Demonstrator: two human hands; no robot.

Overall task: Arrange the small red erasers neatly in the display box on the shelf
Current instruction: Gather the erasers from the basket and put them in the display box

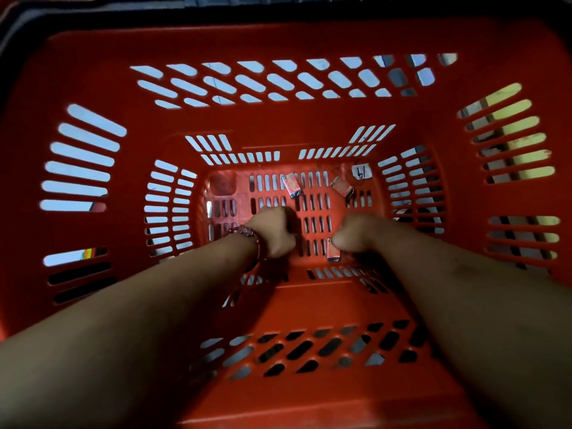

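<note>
Top-down into a red slotted basket, near wall at the bottom of the view, both bare forearms coming in over it and reaching to the floor. Left wrist has a dark red bead bracelet. Left hand sits on the basket floor left of centre, knuckles up, fingers curled under; anything inside the fist is hidden, so can't tell if it's holding something. Right hand is level with it on the right, also curled, fingertips out of sight. Front eraser, small, red wrapper with a dark end, lies on the floor right against the inner edge of the right hand; touching or pinched, can't tell. Gap of slotted floor between the two hands. Further in, centre eraser lies flat, slightly skewed, well clear of both hands. Far-right eraser lies tilted near the far right corner, apart from the centre one. Just behind it, a white label with handwritten digits sits on the floor at the far wall. Pale light shows through the slots in the far and side walls.
</note>
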